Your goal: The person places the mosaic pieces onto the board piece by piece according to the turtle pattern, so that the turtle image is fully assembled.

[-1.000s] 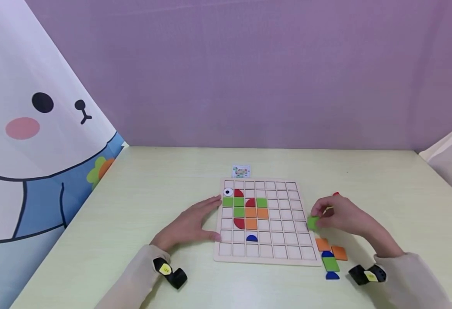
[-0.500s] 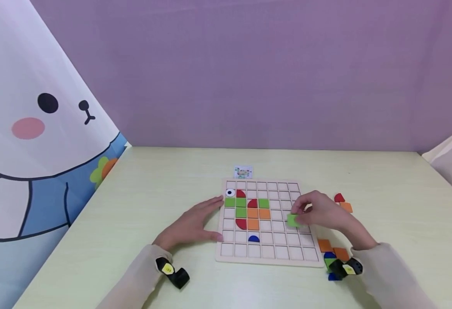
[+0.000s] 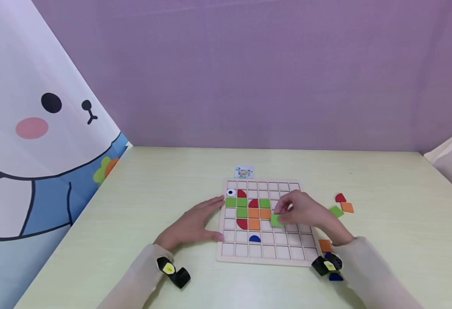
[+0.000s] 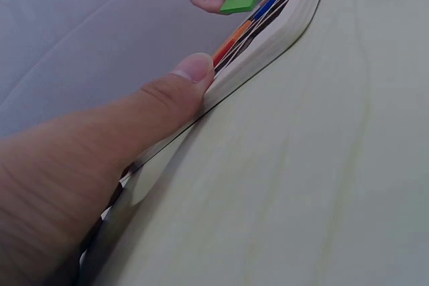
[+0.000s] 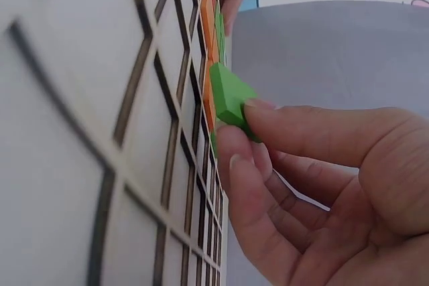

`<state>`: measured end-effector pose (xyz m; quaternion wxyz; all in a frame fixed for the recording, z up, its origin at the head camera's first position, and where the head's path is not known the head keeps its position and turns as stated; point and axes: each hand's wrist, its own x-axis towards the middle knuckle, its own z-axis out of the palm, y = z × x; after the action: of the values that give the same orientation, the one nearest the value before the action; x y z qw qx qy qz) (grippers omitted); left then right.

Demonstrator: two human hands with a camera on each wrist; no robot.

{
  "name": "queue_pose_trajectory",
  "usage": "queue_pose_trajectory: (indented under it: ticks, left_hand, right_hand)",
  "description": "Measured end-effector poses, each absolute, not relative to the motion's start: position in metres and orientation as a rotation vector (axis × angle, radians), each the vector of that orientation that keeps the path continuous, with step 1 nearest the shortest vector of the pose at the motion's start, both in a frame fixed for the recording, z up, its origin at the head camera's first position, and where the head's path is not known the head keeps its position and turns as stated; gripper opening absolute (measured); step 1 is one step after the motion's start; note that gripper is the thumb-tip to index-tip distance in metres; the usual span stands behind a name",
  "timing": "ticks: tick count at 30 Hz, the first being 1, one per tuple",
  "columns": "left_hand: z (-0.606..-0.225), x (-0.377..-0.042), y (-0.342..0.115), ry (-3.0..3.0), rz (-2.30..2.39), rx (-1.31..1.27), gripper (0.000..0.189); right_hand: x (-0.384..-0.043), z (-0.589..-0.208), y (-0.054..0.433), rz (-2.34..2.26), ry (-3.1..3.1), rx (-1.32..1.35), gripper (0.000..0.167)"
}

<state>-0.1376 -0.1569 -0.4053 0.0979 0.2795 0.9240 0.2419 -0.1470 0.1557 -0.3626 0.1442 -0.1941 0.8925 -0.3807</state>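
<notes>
Right wrist view: right hand [image 5: 328, 182] pinches a green tile [image 5: 231, 95] at its fingertips [image 5: 265, 113], above the board [image 5: 74, 38].

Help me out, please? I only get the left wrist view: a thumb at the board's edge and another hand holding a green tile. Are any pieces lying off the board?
Observer: Yes, the head view shows a red piece on the table, past the right side of the board.
Visitor: Nice! What sits on the board that my view misses?
Observer: A round eye-like piece, close to the left hand in the head view.
</notes>
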Motion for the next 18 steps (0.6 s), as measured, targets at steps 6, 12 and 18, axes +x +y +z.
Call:
queue_pose_trajectory:
  ticks: [6, 12, 18]
  left_hand:
    - [-0.404, -0.138, -0.155, 2.721, 0.737, 0.835, 0.097]
    - [-0.406, -0.139, -0.156, 2.729, 0.713, 0.839, 0.098]
    - [-0.407, -0.139, -0.158, 2.741, 0.697, 0.840, 0.099]
  right_hand:
    - [-0.148, -0.366, 0.148, -1.120, 2.549, -0.551, 0.009]
    - [-0.148, -0.368, 0.141, -1.156, 2.495, -0.541, 0.008]
    - [-0.146, -0.368, 0.135, -1.165, 2.479, -0.536, 0.008]
